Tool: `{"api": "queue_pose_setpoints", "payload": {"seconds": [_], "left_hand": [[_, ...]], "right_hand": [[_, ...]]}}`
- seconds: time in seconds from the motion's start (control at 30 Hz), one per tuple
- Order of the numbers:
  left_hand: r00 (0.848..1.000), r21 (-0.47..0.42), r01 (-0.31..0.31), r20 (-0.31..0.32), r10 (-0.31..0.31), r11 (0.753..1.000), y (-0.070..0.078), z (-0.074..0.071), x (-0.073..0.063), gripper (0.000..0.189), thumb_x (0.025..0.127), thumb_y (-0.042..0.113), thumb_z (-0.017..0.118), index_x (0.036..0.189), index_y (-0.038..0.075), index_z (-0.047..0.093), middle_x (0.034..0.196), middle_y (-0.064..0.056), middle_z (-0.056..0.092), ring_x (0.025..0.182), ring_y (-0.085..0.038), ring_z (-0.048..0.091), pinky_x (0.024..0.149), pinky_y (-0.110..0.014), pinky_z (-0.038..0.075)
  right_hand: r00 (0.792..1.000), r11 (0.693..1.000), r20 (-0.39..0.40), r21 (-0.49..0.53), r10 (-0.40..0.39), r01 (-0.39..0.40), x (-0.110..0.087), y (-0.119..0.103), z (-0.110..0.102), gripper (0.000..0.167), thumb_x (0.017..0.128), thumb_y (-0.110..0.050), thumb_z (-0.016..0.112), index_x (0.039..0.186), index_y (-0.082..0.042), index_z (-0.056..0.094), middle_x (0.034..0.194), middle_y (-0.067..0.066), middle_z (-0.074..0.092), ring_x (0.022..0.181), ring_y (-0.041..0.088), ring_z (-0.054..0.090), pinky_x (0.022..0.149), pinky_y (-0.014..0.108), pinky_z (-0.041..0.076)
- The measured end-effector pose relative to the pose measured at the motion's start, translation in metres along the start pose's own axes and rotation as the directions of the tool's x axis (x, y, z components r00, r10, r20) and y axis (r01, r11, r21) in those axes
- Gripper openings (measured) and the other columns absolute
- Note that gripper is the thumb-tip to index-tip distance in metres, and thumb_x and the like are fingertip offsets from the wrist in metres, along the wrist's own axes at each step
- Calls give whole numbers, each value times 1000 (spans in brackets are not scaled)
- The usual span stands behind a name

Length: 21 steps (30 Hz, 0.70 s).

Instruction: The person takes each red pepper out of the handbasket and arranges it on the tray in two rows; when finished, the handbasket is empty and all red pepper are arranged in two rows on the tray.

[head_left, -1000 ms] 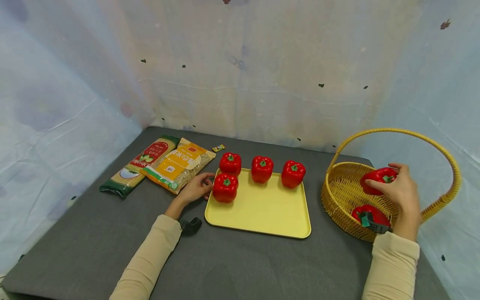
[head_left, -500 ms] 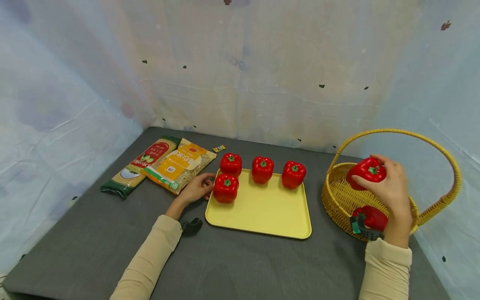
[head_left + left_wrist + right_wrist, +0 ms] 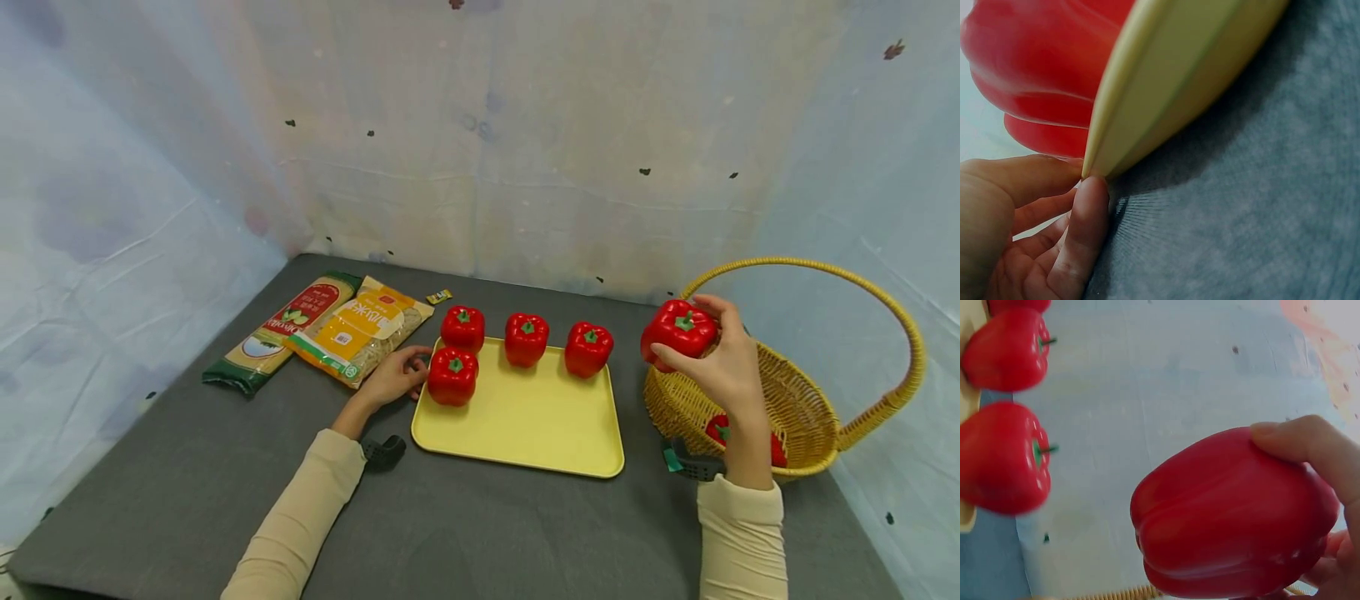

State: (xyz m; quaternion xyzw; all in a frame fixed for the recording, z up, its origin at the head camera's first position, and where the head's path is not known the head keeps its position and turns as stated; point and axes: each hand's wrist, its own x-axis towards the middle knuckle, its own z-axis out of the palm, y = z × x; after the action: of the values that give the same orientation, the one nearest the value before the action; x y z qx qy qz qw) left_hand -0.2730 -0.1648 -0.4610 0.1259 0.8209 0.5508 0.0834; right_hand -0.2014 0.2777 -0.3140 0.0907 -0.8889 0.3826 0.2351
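In my right hand (image 3: 723, 358) is a red bell pepper (image 3: 681, 327), gripped between thumb and fingers above the left rim of the wicker basket (image 3: 806, 392). The right wrist view shows this bell pepper (image 3: 1229, 519) from its side. Another red bell pepper (image 3: 778, 450) lies in the basket, partly hidden by my wrist. My left hand (image 3: 392, 377) is at the left edge of a yellow tray (image 3: 525, 429). Up close, its thumb and finger pinch the tray's rim (image 3: 1110, 119). Several bell peppers (image 3: 527, 339) stand upright along the tray's back and left side.
A yellow-orange bag of grain (image 3: 360, 329) and a green-ended noodle packet (image 3: 281, 329) lie left of the tray. Behind them is a small yellow wrapper (image 3: 438, 296). The basket's tall handle (image 3: 795, 262) arches up on the right. Pale cloth walls (image 3: 525, 167) surround the grey table (image 3: 480, 533).
My right hand has carried the bell pepper leftward from over the basket's inside to its left rim. My left hand and the tray stay in place.
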Motion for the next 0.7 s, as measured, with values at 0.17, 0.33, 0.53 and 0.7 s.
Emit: {"api": "queue_pose_setpoints", "payload": {"seconds": [0.17,0.33,0.53,0.7], "left_hand": [[1000,-6,-9,1,9,1000,-1,0,0,44,91,4,56,133,-2,44,89,-16,57,60,-18,58,56,-31,54],[1000,-25,-14,7,14,1000,-2,-1,0,44,92,5,56,134,-3,43,90,-16,56,61,-18,58,55,-31,54],[999,-34,-24,31,25,999,-3,-1,2,46,92,1,54,135,-9,39,92,-21,55,63,-23,59,56,-34,54],[999,-31,-21,30,22,999,-5,-2,3,46,92,1,54,134,-8,40,92,-21,55,63,-24,59,56,-34,54]], "right_hand": [[999,998,34,47,-40,38,3,-11,18,76,72,-15,81,133,-5,38,126,14,47,108,29,48,73,3,39],[990,986,65,119,-122,114,5,-24,40,75,69,-13,83,132,-10,43,121,9,51,103,18,50,73,8,45],[978,971,87,164,-191,175,5,-32,67,71,69,-15,83,131,-13,47,119,7,49,105,15,47,79,12,47],[970,965,140,202,-197,167,4,-34,84,71,71,-20,82,133,-16,46,126,8,48,109,23,49,84,38,52]]}}
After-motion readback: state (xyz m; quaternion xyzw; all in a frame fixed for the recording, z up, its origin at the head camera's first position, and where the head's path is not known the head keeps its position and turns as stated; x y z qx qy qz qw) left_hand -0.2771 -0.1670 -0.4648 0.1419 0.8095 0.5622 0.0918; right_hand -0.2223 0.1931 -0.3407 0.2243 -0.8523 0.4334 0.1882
